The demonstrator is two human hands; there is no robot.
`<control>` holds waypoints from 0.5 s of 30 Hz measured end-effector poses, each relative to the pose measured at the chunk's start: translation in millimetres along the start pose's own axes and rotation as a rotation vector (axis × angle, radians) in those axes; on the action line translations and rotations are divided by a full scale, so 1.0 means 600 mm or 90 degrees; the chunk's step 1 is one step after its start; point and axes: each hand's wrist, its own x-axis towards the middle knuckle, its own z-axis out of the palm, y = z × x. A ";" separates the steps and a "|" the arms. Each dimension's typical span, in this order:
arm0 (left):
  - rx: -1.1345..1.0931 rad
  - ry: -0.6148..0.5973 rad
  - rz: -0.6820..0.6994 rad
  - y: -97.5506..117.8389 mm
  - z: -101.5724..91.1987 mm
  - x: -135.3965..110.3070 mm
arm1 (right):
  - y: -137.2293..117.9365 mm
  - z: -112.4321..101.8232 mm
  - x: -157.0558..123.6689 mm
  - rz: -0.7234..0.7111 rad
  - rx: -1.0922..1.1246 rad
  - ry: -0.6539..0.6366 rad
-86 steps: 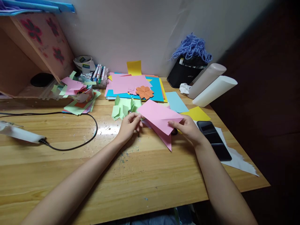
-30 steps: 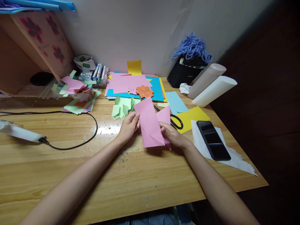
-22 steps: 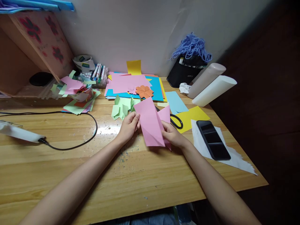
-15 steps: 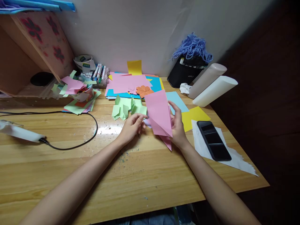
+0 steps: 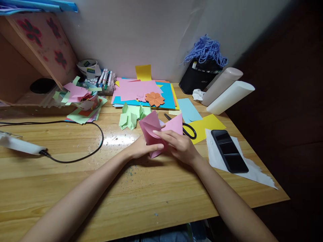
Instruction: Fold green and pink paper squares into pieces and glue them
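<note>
A folded sheet of pink paper (image 5: 151,126) is held up over the front middle of the desk, its flaps standing apart. My left hand (image 5: 141,147) grips it from the left, thumb in front and the other fingers hidden behind. My right hand (image 5: 180,144) pinches or presses the right side, with fingers lying across the folded layers. Just behind the paper stand light green folded paper pieces (image 5: 130,117). Black-handled scissors (image 5: 189,131) lie to the right, partly covered by the pink paper.
Behind are stacked coloured sheets (image 5: 138,89) topped by an orange paper flower (image 5: 154,99). A phone (image 5: 229,151) rests on white tissue at right, beside yellow paper (image 5: 208,126). At left are a power strip (image 5: 22,144) with its black cable and a tub of paper scraps (image 5: 87,102).
The pink paper has turned and shifted left, and its folds have spread. My left hand has taken hold of it, while my right hand has moved across its front. The scissors have come into view.
</note>
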 end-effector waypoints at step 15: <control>-0.288 0.203 -0.104 -0.019 -0.004 0.010 | 0.048 -0.060 -0.001 0.243 0.240 0.115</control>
